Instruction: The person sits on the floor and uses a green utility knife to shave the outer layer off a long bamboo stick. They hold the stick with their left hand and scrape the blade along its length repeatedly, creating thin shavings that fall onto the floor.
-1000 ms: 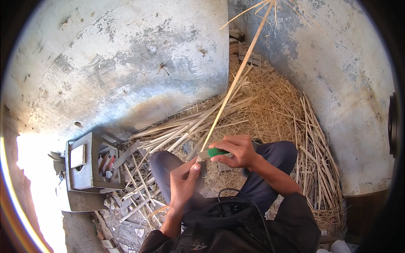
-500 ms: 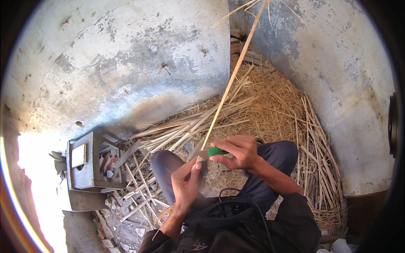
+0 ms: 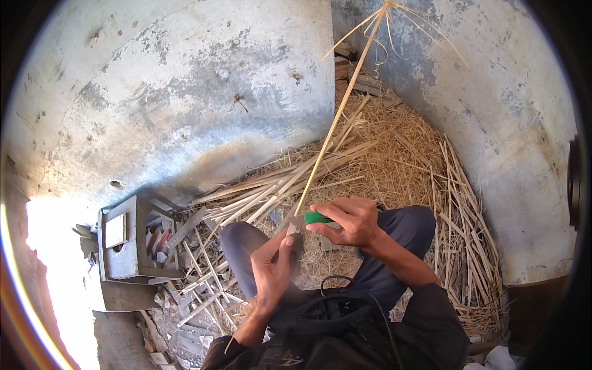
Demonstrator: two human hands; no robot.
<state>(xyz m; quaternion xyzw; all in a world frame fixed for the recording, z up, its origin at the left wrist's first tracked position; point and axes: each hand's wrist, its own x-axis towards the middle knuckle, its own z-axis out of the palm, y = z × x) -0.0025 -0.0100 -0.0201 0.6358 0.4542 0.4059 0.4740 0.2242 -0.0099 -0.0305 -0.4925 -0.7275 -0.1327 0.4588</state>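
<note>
- Centrally, left hand (image 3: 271, 268) pinches a pale strip (image 3: 340, 111) slanting toward the far corner of the floor (image 3: 317, 268).
- Right hand (image 3: 350, 222) grips a green-handled blade (image 3: 316, 217) at the strip's near end.
- Straw (image 3: 401, 148) heaps there.

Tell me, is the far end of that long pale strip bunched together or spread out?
Spread out: at the far end of the long pale strip, thin slivers fan apart to both sides.
</note>
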